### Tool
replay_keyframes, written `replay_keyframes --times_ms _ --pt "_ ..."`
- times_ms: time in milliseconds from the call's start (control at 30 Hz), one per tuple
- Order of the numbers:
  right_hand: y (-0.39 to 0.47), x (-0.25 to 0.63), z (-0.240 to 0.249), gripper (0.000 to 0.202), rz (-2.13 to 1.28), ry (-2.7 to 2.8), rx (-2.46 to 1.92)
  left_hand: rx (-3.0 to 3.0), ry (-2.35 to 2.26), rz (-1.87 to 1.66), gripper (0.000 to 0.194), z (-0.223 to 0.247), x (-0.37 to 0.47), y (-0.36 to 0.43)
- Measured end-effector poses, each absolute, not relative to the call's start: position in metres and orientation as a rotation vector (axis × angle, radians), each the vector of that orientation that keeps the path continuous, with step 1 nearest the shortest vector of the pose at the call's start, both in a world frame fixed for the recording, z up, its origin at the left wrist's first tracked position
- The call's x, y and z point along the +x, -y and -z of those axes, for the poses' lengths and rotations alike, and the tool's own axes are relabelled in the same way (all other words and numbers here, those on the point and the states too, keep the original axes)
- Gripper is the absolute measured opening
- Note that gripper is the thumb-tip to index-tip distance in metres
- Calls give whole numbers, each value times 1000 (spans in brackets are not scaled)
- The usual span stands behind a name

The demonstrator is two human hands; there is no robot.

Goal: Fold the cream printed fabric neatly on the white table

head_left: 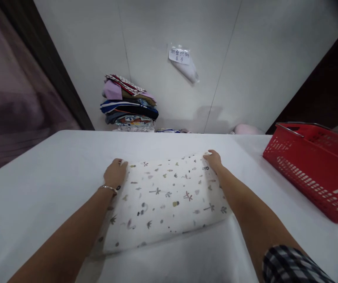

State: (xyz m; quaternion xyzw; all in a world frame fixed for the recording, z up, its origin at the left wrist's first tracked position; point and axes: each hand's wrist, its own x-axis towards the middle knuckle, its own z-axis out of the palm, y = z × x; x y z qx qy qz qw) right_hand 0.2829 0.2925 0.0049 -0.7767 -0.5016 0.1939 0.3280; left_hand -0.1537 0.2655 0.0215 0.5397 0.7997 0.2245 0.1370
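Note:
A white cloth point(169, 196) printed with small palm trees, leaves and other motifs is stretched between my two hands above the white table. My left hand point(116, 173) pinches its far left corner and wears a silver bracelet on the wrist. At the far right corner, my right hand point(213, 160) grips the edge between closed fingers. The near edge of the cloth hangs at a slant, lower on the left. A checkered sleeve shows on my right arm.
A red plastic basket point(313, 169) stands at the right of the white table point(77, 151). Folded clothes point(130, 104) are stacked beyond the far edge, left of centre. A handwritten note point(179, 55) hangs on the wall. Pinkish fabric point(15, 98) hangs at the left.

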Motion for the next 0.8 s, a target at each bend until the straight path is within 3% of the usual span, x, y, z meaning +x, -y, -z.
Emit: replay_keyframes --times_ms 200,333,500,800 --pt "-281 267 -14 51 -203 1681 -2209 1688 -2371 -556 47 -24 -150 -263" --pt "-266 226 -28 49 12 2080 -1875 2163 -2296 -532 50 -26 -132 -255" --pt "-257 171 -15 62 -217 2486 -1619 2520 -1876 -297 60 -9 -101 -243" --pt "-256 168 -9 67 -364 2472 -1794 2397 -1919 -229 72 8 -104 -246"
